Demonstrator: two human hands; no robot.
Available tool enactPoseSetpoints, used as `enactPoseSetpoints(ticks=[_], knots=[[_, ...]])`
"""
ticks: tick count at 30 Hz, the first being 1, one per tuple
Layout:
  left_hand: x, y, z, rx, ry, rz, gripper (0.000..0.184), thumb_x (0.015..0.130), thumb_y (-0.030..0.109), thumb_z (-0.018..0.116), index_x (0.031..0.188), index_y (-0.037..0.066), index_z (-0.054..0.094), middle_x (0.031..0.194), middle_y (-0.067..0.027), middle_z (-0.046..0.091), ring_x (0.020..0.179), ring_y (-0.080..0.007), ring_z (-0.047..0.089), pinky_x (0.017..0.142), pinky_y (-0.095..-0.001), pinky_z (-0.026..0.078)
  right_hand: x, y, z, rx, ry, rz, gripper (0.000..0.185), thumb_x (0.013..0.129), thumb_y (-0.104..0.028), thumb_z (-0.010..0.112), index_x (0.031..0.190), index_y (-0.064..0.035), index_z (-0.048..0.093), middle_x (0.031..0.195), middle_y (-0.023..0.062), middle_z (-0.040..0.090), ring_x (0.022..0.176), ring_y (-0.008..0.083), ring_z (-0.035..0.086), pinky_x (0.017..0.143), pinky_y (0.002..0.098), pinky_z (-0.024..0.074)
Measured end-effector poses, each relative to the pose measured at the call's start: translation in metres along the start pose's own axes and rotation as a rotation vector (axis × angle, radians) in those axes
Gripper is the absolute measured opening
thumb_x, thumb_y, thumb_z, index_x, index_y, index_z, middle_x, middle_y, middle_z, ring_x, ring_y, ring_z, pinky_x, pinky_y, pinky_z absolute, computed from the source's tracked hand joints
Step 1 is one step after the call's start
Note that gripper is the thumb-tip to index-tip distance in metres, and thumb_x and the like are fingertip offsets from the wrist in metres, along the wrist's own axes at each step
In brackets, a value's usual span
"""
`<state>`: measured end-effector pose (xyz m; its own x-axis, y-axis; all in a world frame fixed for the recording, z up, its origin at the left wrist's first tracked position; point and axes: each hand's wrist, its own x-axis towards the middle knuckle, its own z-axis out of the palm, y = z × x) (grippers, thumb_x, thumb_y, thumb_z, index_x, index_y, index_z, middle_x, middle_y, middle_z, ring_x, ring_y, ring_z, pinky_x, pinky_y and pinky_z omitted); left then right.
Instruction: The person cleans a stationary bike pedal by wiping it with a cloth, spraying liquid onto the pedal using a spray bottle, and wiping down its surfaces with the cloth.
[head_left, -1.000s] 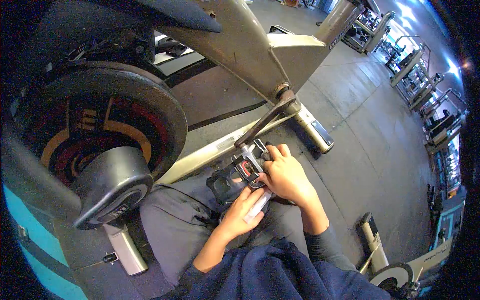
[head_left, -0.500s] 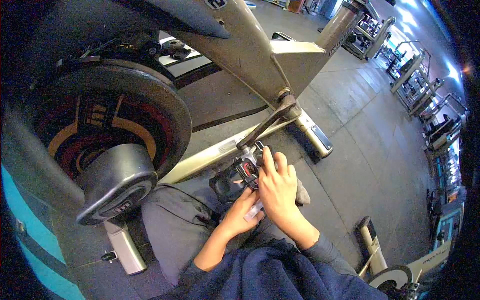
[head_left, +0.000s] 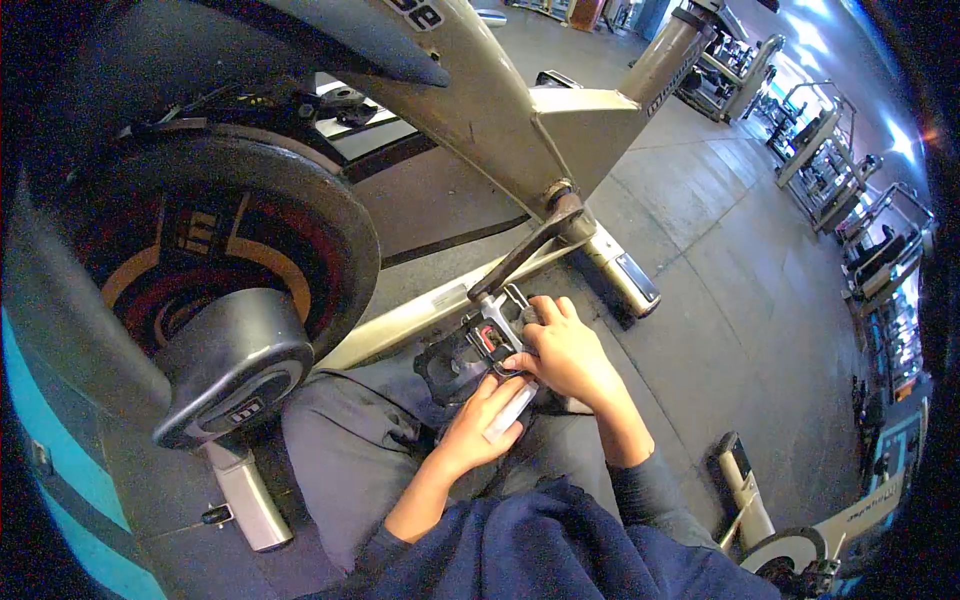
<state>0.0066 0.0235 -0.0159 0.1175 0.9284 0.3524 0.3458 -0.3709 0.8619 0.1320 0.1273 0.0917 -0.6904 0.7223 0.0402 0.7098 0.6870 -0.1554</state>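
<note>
A bike pedal (head_left: 493, 338) with a red part inside its metal frame sits on the end of the crank arm (head_left: 525, 258). Its black toe cage (head_left: 448, 372) hangs on the left side. My right hand (head_left: 568, 352) grips the pedal's right side, thumb on the near edge and fingers curled over the far part. My left hand (head_left: 482, 425) is closed just below the pedal, fingertips touching its near edge. A whitish flat piece (head_left: 512, 412) lies in the left hand's grip; its kind is unclear.
The exercise bike's flywheel (head_left: 330, 210) and black cover (head_left: 240, 350) stand to the left. A pale base bar (head_left: 410, 315) runs behind the pedal, ending in a foot (head_left: 622, 270). Another bike's part (head_left: 745, 485) is at lower right. Gym machines (head_left: 820, 150) line the far side.
My right hand has turned and shifted slightly right; its thumb now shows on the pedal's near edge. The left hand stays almost in place, and more of the whitish piece shows.
</note>
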Motion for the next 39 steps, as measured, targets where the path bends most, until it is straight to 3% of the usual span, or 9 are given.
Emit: enactPoseSetpoints(ticks=[5, 8, 10, 14, 20, 25, 28, 36, 39], knots=[[0.0, 0.0, 0.001, -0.055, -0.065, -0.13, 0.065, 0.072, 0.008, 0.066, 0.133, 0.004, 0.045, 0.128, -0.0228, 0.045, 0.118, -0.0422, 0.049, 0.1, -0.0425, 0.043, -0.007, -0.024, 0.004, -0.157, 0.17, 0.077, 0.039, 0.068, -0.035, 0.076, 0.079, 0.0016, 0.069, 0.121, 0.01, 0.052, 0.107, 0.0299, 0.048, 0.084, 0.0376, 0.0492], [-0.001, -0.008, 0.005, -0.025, 0.01, 0.02, 0.064, 0.072, 0.007, 0.066, 0.133, 0.003, 0.045, 0.134, -0.0231, 0.042, 0.124, -0.0422, 0.045, 0.102, -0.0421, 0.041, -0.012, -0.034, 0.009, -0.226, 0.224, 0.07, 0.032, 0.067, -0.031, 0.073, 0.076, -0.0001, 0.071, 0.123, 0.0075, 0.052, 0.108, 0.0262, 0.047, 0.078, 0.0356, 0.0472], [-0.002, -0.012, 0.007, -0.038, -0.004, 0.002, 0.065, 0.072, 0.006, 0.066, 0.133, 0.002, 0.045, 0.136, -0.0231, 0.041, 0.125, -0.042, 0.043, 0.103, -0.0419, 0.04, -0.015, -0.039, 0.017, -0.457, 0.33, 0.023, 0.03, 0.066, -0.029, 0.069, 0.075, -0.0002, 0.071, 0.129, 0.007, 0.051, 0.109, 0.0246, 0.046, 0.075, 0.0338, 0.0444], [-0.001, -0.011, 0.007, -0.046, -0.016, -0.007, 0.065, 0.071, 0.005, 0.066, 0.132, 0.002, 0.045, 0.138, -0.0226, 0.04, 0.127, -0.0417, 0.042, 0.104, -0.0418, 0.04, -0.017, -0.038, 0.024, -0.446, 0.418, 0.013, 0.032, 0.064, -0.03, 0.068, 0.076, -0.001, 0.071, 0.131, 0.0073, 0.051, 0.109, 0.0243, 0.046, 0.077, 0.0348, 0.043], [0.001, -0.001, 0.002, -0.032, 0.01, 0.005, 0.064, 0.071, 0.005, 0.066, 0.132, 0.004, 0.047, 0.133, -0.0211, 0.044, 0.122, -0.0412, 0.047, 0.101, -0.0419, 0.042, -0.016, -0.026, 0.016, -0.378, 0.354, 0.029, 0.035, 0.062, -0.037, 0.073, 0.077, -0.0057, 0.072, 0.134, 0.0076, 0.05, 0.111, 0.0265, 0.045, 0.08, 0.0361, 0.0443], [-0.001, 0.004, -0.001, 0.023, -0.018, -0.029, 0.064, 0.071, 0.005, 0.066, 0.132, 0.005, 0.048, 0.128, -0.0207, 0.046, 0.116, -0.0413, 0.05, 0.097, -0.0424, 0.045, 0.0, -0.006, -0.001, -0.209, 0.05, -0.011, 0.045, 0.072, -0.05, 0.068, 0.081, -0.0059, 0.074, 0.133, 0.0103, 0.052, 0.112, 0.0299, 0.045, 0.084, 0.0381, 0.046], [-0.002, 0.003, -0.001, 0.024, -0.019, -0.034, 0.065, 0.07, 0.005, 0.066, 0.132, 0.005, 0.048, 0.125, -0.0204, 0.046, 0.114, -0.0415, 0.051, 0.095, -0.0425, 0.046, 0.004, 0.003, -0.004, -0.121, -0.033, -0.052, 0.045, 0.072, -0.049, 0.068, 0.082, -0.0052, 0.074, 0.131, 0.0111, 0.053, 0.112, 0.0296, 0.044, 0.084, 0.0384, 0.0464], [-0.002, -0.006, 0.003, 0.006, -0.038, -0.029, 0.065, 0.07, 0.006, 0.066, 0.132, 0.005, 0.046, 0.128, -0.0206, 0.045, 0.116, -0.0418, 0.05, 0.095, -0.0426, 0.046, -0.014, -0.024, 0.018, -0.347, 0.31, 0.011, 0.035, 0.069, -0.039, 0.071, 0.075, -0.005, 0.069, 0.123, 0.0054, 0.051, 0.114, 0.0269, 0.043, 0.081, 0.0367, 0.0428], [-0.002, -0.007, 0.005, -0.109, -0.019, -0.079, 0.061, 0.071, 0.008, 0.068, 0.129, 0.003, 0.049, 0.138, -0.022, 0.042, 0.13, -0.0396, 0.039, 0.107, -0.0424, 0.037, -0.016, -0.029, 0.024, -0.444, 0.396, -0.017, 0.033, 0.066, -0.036, 0.07, 0.074, -0.0036, 0.067, 0.124, 0.005, 0.051, 0.114, 0.0268, 0.044, 0.08, 0.0357, 0.0421]])
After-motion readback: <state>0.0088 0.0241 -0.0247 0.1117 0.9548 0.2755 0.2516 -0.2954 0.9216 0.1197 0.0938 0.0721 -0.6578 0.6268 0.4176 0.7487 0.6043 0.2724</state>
